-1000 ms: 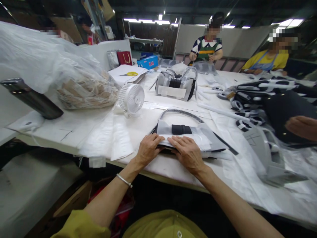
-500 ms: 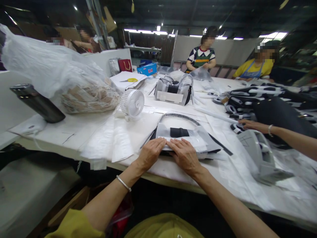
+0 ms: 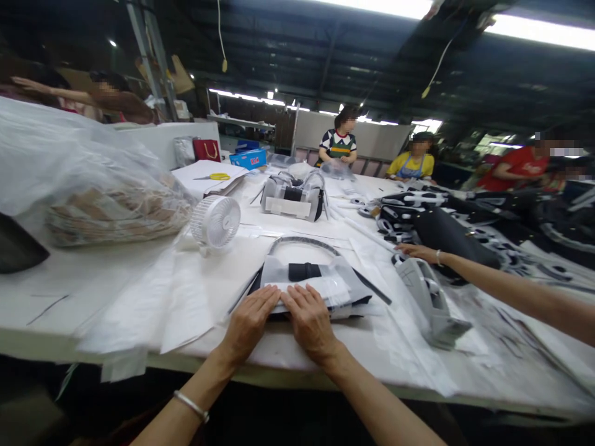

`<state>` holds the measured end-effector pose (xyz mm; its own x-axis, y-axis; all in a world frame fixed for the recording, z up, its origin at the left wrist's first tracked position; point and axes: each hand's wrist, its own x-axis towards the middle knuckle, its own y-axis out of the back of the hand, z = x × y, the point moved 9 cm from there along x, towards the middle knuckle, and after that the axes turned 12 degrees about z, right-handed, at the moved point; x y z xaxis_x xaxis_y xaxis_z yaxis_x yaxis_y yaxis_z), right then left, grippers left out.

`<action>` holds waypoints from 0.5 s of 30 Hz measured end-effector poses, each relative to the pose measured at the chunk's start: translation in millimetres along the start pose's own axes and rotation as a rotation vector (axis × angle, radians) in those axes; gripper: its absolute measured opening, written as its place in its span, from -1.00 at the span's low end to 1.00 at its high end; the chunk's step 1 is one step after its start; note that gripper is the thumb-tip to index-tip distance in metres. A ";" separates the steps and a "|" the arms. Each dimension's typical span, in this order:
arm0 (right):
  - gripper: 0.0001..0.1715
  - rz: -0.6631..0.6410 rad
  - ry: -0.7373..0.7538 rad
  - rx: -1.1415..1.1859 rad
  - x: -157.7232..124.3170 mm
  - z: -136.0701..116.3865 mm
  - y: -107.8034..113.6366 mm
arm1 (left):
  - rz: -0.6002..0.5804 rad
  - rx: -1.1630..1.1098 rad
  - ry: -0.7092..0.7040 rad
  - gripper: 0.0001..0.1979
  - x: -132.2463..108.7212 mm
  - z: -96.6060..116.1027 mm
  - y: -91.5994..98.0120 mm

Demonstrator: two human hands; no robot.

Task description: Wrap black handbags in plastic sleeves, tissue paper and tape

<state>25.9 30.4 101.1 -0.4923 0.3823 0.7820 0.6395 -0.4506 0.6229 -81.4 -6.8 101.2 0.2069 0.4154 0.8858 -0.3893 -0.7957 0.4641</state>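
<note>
A black handbag [image 3: 304, 271] with a looped handle lies on the white table in front of me, partly covered by pale translucent wrapping. A white strip [image 3: 331, 288] runs across its near side. My left hand [image 3: 250, 320] rests on the bag's near left part, fingers stretched out and laid flat. Beside it, my right hand [image 3: 310, 319] presses flat on the strip, its fingers extended too. The two hands' fingertips nearly meet. What lies under the palms is hidden.
A white fan [image 3: 216, 223] and a plastic sack [image 3: 111, 210] stand to the left. Farther back is another wrapped handbag [image 3: 294, 199]. On the right are a grey tape dispenser [image 3: 425, 303], a co-worker's arm [image 3: 493, 275] and piled black bags [image 3: 450, 238]. Yellow scissors [image 3: 218, 176] lie on papers.
The camera view has turned right and tilted up, so everything appears farther left and lower. Both hands stay flat on the bag. A person in red now shows at the right.
</note>
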 end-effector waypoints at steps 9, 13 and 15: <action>-0.53 0.033 0.006 -0.005 -2.0 -0.7 0.0 | 0.031 0.007 -0.032 -0.51 2.6 1.3 2.8; -0.52 0.043 0.002 -0.003 -2.3 -0.6 0.1 | 0.025 0.010 -0.036 -0.51 2.4 2.0 2.6; -0.52 0.049 0.001 -0.006 -2.0 -0.7 0.9 | 0.019 0.015 -0.033 -0.52 2.6 1.9 2.3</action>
<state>27.0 28.7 100.2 -0.4613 0.3587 0.8115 0.6595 -0.4733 0.5840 -80.0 -8.4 104.5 0.2291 0.3853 0.8939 -0.3801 -0.8100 0.4466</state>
